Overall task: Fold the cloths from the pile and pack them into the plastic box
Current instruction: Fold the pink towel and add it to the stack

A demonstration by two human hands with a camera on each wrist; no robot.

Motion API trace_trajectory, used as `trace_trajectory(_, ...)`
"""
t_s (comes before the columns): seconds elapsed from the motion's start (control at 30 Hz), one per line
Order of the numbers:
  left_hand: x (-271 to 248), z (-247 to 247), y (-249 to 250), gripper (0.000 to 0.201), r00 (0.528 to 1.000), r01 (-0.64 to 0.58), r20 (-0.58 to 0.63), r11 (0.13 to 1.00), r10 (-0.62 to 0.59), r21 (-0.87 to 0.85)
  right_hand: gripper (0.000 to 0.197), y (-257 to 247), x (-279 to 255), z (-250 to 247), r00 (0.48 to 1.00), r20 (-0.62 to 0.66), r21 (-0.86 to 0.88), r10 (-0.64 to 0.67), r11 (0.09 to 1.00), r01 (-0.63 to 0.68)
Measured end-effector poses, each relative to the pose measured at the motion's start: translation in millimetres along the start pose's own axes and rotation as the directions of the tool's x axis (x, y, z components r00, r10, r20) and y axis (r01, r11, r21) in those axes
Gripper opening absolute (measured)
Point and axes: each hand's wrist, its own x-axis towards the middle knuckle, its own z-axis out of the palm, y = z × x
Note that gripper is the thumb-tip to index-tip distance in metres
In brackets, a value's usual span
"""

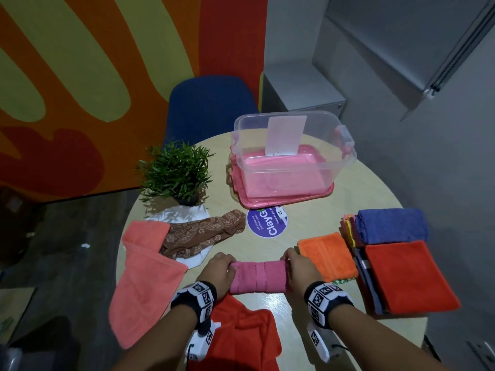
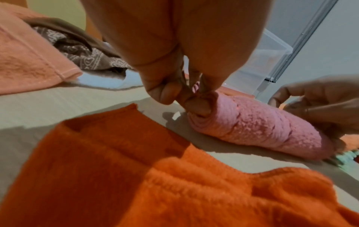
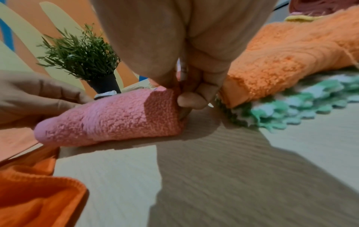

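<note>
Both hands, the left hand (image 1: 220, 269) and right hand (image 1: 300, 269), were pinched on the ends of the pink cloth (image 1: 259, 277), rolled on the bench (image 1: 316, 223), judged soft, light, best gripped at its ends.

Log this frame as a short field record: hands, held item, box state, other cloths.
left hand: pinches left end of pink towel roll
right hand: pinches right end of same roll
roll: lying on the round table
plastic box: clear, open, no cloths inside, sits on its pink lid
folded stack: right of the hands
unfolded: salmon towel, brown patterned cloth, red-orange cloth
</note>
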Motion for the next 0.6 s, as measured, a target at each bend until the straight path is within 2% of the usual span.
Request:
trace_trajectory(0.13, 6, 1, 6, 0.024, 0.999, 0.032, 0.0, 0.998, -0.032, 0.049, 0.034, -3, -5, 7, 0.997, -0.058, -0.085, -0.054, 0.995, 0.049)
trace_trajectory(0.23, 10, -2, 9, 0.026, 0.999, 0.047, 0.016, 0.997, -0.048, 0.068, 0.051, -6, -16, 15, 0.958, -0.171, -0.227, -0.228, 0.956, 0.187)
trace_trajectory(0.27, 11, -2, 9, 0.026, 0.999, 0.046, 0.027, 0.996, -0.048, 0.071, 0.053, -6, -18, 18, 0.937, -0.165, -0.282, -0.307, 0.925, 0.254)
trace_trajectory(0.33, 12, -4, 9, 0.025, 0.998, 0.042, 0.052, 0.995, -0.046, 0.086, 0.046, -4, -18, 25, 0.898, -0.076, -0.343, -0.433, 0.857, 0.385)
trace_trajectory(0.43, 8, -5, 11, 0.019, 0.999, 0.017, 0.042, 0.992, -0.023, 0.121, 0.033, -2, -15, 29, 0.899, 0.049, -0.338, -0.436, 0.839, 0.426)
trace_trajectory(0.53, 2, -5, 23, 0.02, 0.991, -0.117, -0.039, 0.961, 0.131, 0.252, 0.035, -2, -13, 30, 0.898, 0.091, -0.355, -0.431, 0.828, 0.433)
trace_trajectory(0.6, -4, -3, 33, 0.019, 0.971, -0.231, 0.02, 0.92, 0.238, 0.317, 0.033, -4, -11, 30, 0.898, 0.113, -0.37, -0.426, 0.821, 0.436)
